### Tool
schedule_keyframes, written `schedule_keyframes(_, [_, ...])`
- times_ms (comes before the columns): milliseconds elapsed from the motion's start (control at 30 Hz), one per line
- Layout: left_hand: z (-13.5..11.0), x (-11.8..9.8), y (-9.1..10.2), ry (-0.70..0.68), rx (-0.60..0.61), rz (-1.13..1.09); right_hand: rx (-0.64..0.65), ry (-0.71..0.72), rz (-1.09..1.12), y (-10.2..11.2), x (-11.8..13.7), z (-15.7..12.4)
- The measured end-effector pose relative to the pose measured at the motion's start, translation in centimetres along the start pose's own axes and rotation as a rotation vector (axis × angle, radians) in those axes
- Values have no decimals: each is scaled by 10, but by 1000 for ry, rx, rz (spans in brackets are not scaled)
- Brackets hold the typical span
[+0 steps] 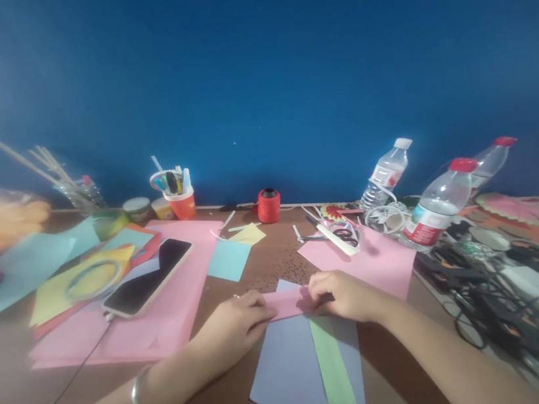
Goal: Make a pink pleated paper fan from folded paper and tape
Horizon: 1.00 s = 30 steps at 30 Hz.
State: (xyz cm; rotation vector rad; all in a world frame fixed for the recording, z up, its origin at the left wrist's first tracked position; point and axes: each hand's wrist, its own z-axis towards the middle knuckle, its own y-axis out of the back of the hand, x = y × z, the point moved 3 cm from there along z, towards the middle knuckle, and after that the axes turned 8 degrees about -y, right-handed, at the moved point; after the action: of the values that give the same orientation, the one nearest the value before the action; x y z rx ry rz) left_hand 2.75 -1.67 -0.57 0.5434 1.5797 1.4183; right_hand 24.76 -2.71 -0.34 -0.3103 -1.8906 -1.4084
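A narrow pink paper strip [287, 304] stretches between my two hands, over a bluish-purple sheet of paper [291, 365]. My left hand [236, 325] pinches its left end, with the thumb along the near edge. At the other end my right hand [341, 295] has its fingers curled down on the strip. Whether the strip has been folded over is hard to tell. Below it a green paper strip [333, 366] lies lengthwise on the sheet, close to my right hand.
Left are a phone [150, 277] with a cable, pink sheets [185, 312] and a tape ring [93, 278]. Behind stand a red thread spool [269, 206] and a red cup [182, 205] of tools. Scissors [346, 235], bottles [441, 199] and tangled black cables [484, 286] are right.
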Motion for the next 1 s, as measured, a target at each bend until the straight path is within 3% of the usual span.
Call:
schedule_keyframes(267, [3, -3, 3, -13, 26, 23, 5, -12, -14, 3, 0, -2])
schedule_keyframes(433, [7, -12, 5, -27, 100, 126, -82, 152, -222, -1, 13, -3])
schedule_keyframes(667, [4, -5, -4, -103, 22, 386, -213, 293, -487, -22, 20, 2])
schedule_keyframes(867, [5, -5, 9, -20, -81, 182, -303, 222, -445, -22, 33, 1])
schedule_keyframes(1000, [4, -11, 21, -59, -136, -2, -312, 160, -319, -16, 45, -3])
